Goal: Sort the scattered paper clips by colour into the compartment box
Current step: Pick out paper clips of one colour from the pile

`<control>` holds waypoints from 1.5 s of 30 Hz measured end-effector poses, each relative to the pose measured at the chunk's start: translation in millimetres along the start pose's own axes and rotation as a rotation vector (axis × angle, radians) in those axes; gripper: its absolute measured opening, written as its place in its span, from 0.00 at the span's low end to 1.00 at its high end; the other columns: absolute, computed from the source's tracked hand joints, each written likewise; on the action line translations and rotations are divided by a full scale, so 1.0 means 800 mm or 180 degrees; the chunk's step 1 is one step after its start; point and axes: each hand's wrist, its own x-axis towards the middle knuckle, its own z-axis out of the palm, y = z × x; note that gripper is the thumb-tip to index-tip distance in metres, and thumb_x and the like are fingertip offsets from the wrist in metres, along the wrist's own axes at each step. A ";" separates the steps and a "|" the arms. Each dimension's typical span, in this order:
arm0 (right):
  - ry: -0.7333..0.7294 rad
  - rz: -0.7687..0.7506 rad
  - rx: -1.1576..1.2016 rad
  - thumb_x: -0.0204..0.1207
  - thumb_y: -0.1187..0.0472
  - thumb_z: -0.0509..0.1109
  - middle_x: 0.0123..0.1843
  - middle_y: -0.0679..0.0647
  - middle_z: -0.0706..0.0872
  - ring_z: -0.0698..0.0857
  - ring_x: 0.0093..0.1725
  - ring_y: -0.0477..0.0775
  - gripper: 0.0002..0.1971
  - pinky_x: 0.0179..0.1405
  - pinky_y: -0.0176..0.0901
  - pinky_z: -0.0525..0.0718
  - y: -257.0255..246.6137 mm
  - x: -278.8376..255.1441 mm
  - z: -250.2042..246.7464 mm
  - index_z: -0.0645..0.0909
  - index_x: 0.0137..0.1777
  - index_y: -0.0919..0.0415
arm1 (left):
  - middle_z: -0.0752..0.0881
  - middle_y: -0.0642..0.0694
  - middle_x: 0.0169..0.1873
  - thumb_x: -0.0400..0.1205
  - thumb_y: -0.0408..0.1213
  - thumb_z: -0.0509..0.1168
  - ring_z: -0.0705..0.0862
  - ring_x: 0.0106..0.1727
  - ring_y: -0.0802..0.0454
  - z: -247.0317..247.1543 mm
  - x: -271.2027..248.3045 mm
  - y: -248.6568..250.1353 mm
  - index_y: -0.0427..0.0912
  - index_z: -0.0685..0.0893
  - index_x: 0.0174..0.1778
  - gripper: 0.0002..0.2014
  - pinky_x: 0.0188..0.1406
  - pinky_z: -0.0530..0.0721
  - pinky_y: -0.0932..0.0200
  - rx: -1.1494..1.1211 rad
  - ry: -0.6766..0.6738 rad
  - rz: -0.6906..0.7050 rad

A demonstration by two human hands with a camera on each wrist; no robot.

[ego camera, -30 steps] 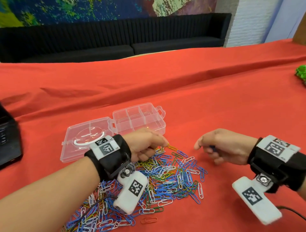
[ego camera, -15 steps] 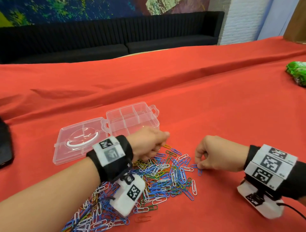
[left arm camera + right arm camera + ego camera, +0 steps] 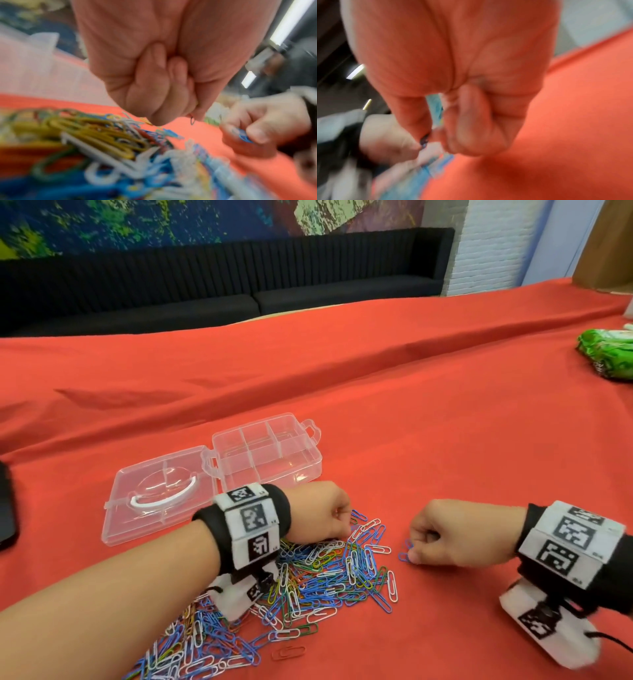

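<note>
Hands low over red cloth [image 3: 445, 412]. Right hand [image 3: 442, 534] curled, thumb and forefinger pinching blue clips [image 3: 243, 136] just right of the pile. Left hand [image 3: 318, 513] fisted at pile's far edge, a thin dark clip [image 3: 192, 120] poking from between thumb and fingers. Mixed-colour paper clip pile [image 3: 291, 590] spreads near and left under left wrist. Clear compartment box [image 3: 270, 453] sits open just beyond left hand, lid [image 3: 157, 501] flat to its left. Green packet [image 3: 606, 354] far right.
</note>
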 end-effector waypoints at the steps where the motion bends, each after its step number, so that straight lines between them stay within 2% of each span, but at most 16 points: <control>1: -0.0090 -0.0053 0.0524 0.79 0.52 0.68 0.25 0.45 0.74 0.69 0.23 0.42 0.14 0.24 0.34 0.69 0.004 -0.006 -0.002 0.74 0.33 0.53 | 0.77 0.54 0.24 0.83 0.39 0.65 0.71 0.19 0.64 -0.002 -0.004 -0.004 0.40 0.81 0.43 0.06 0.20 0.68 0.70 -0.0392 -0.0020 -0.0033; 6: -0.0793 -0.0307 0.5049 0.62 0.63 0.65 0.34 0.60 0.77 0.69 0.22 0.49 0.04 0.15 0.32 0.67 0.038 -0.017 -0.020 0.76 0.37 0.61 | 0.65 0.52 0.18 0.81 0.36 0.60 0.60 0.14 0.61 -0.014 -0.021 -0.027 0.46 0.72 0.35 0.09 0.12 0.56 0.76 -0.4549 -0.0506 -0.0055; 9: -0.0925 -0.0472 0.5757 0.64 0.66 0.60 0.39 0.64 0.79 0.72 0.25 0.52 0.11 0.15 0.34 0.69 0.042 -0.009 -0.026 0.79 0.44 0.67 | 0.70 0.46 0.21 0.71 0.37 0.63 0.65 0.17 0.56 -0.017 -0.023 -0.028 0.40 0.74 0.35 0.05 0.16 0.60 0.72 -0.5622 -0.0829 0.0457; 11: -0.0652 -0.0097 0.5239 0.68 0.65 0.62 0.33 0.59 0.76 0.66 0.20 0.47 0.07 0.12 0.28 0.63 0.027 0.000 -0.027 0.79 0.44 0.65 | 0.72 0.44 0.22 0.74 0.41 0.58 0.67 0.16 0.55 -0.013 -0.020 -0.023 0.38 0.74 0.33 0.10 0.16 0.60 0.73 -0.5785 -0.0712 0.0395; 14: 0.0165 0.0264 0.3070 0.82 0.61 0.57 0.26 0.49 0.71 0.59 0.19 0.44 0.12 0.13 0.28 0.56 -0.002 0.018 -0.017 0.83 0.49 0.59 | 0.67 0.47 0.20 0.82 0.44 0.54 0.61 0.12 0.59 -0.007 -0.012 -0.012 0.42 0.70 0.27 0.17 0.13 0.56 0.78 -0.5163 -0.0131 -0.0427; 16: 0.0474 0.0014 0.1628 0.84 0.60 0.59 0.24 0.46 0.74 0.65 0.18 0.43 0.12 0.15 0.34 0.66 -0.012 0.030 -0.012 0.86 0.55 0.56 | 0.65 0.52 0.17 0.87 0.46 0.54 0.59 0.12 0.60 -0.006 -0.009 -0.005 0.44 0.69 0.30 0.19 0.11 0.55 0.76 -0.3789 0.0341 -0.0758; 18: 0.0442 -0.0276 0.0632 0.82 0.60 0.63 0.31 0.45 0.85 0.78 0.26 0.38 0.12 0.29 0.34 0.77 -0.015 0.033 -0.011 0.87 0.59 0.54 | 0.70 0.54 0.18 0.87 0.45 0.56 0.67 0.16 0.58 -0.009 -0.004 -0.004 0.45 0.74 0.32 0.18 0.13 0.63 0.69 -0.1844 0.0679 -0.0695; 21: 0.0474 -0.0256 -0.0027 0.79 0.60 0.67 0.51 0.46 0.91 0.86 0.49 0.42 0.12 0.51 0.35 0.79 -0.017 0.025 -0.016 0.88 0.59 0.50 | 0.81 0.50 0.35 0.84 0.43 0.62 0.79 0.38 0.52 -0.013 0.004 0.003 0.44 0.81 0.45 0.07 0.37 0.72 0.63 -0.0016 0.0683 -0.0310; 24: 0.0792 -0.0192 -0.0100 0.76 0.56 0.71 0.41 0.45 0.90 0.84 0.40 0.40 0.10 0.41 0.31 0.77 -0.016 0.019 -0.019 0.90 0.54 0.47 | 0.78 0.51 0.40 0.82 0.43 0.65 0.77 0.45 0.51 -0.007 0.020 0.017 0.47 0.82 0.57 0.10 0.43 0.69 0.62 0.0450 0.0611 -0.0166; 26: 0.0917 -0.0204 -0.0267 0.73 0.53 0.73 0.30 0.41 0.82 0.78 0.31 0.40 0.10 0.31 0.27 0.70 -0.019 0.021 -0.019 0.89 0.54 0.45 | 0.78 0.50 0.42 0.82 0.42 0.65 0.76 0.47 0.52 -0.004 0.030 0.023 0.48 0.82 0.58 0.10 0.44 0.69 0.61 0.0741 0.0581 -0.0174; 28: 0.0896 -0.0214 -0.0581 0.73 0.51 0.73 0.31 0.42 0.82 0.75 0.33 0.41 0.12 0.33 0.33 0.68 -0.026 0.024 -0.015 0.88 0.56 0.44 | 0.79 0.50 0.41 0.82 0.41 0.65 0.78 0.47 0.50 -0.004 0.036 0.024 0.46 0.83 0.53 0.07 0.42 0.69 0.62 0.0870 0.0547 -0.0210; 33: 0.0806 -0.0185 -0.0996 0.75 0.53 0.69 0.32 0.46 0.78 0.76 0.37 0.50 0.06 0.38 0.36 0.70 -0.025 0.027 -0.008 0.86 0.46 0.52 | 0.85 0.45 0.40 0.82 0.38 0.65 0.78 0.40 0.50 -0.012 0.027 0.012 0.43 0.83 0.42 0.05 0.39 0.70 0.63 0.0610 0.0408 -0.0417; 36: 0.0665 -0.0080 -0.0881 0.72 0.56 0.66 0.31 0.47 0.78 0.77 0.36 0.53 0.08 0.36 0.38 0.73 -0.019 0.022 -0.001 0.75 0.32 0.52 | 0.79 0.48 0.29 0.84 0.38 0.62 0.76 0.31 0.51 -0.017 0.009 -0.007 0.43 0.78 0.39 0.07 0.29 0.70 0.62 0.0052 0.0422 -0.0486; 38: 0.0622 -0.0001 -0.0894 0.71 0.56 0.66 0.32 0.48 0.79 0.77 0.36 0.53 0.11 0.35 0.38 0.73 -0.013 0.020 0.000 0.71 0.29 0.51 | 0.70 0.50 0.20 0.86 0.37 0.58 0.67 0.17 0.55 -0.016 -0.010 -0.018 0.42 0.74 0.38 0.10 0.13 0.63 0.68 -0.1561 0.0354 -0.0620; 41: 0.0601 0.0064 -0.0873 0.72 0.56 0.65 0.32 0.50 0.78 0.76 0.36 0.54 0.12 0.35 0.38 0.71 -0.008 0.014 0.001 0.69 0.28 0.52 | 0.61 0.50 0.17 0.83 0.36 0.52 0.58 0.12 0.59 -0.012 -0.041 -0.033 0.45 0.68 0.31 0.13 0.12 0.55 0.78 -0.4389 0.0008 -0.0750; 45: 0.0462 0.0185 -0.0878 0.75 0.57 0.62 0.28 0.47 0.74 0.74 0.34 0.53 0.13 0.34 0.39 0.69 -0.003 0.005 0.000 0.68 0.28 0.54 | 0.64 0.46 0.21 0.77 0.40 0.50 0.62 0.13 0.57 -0.005 -0.065 -0.034 0.40 0.70 0.31 0.11 0.12 0.59 0.76 -0.5677 -0.0174 -0.0419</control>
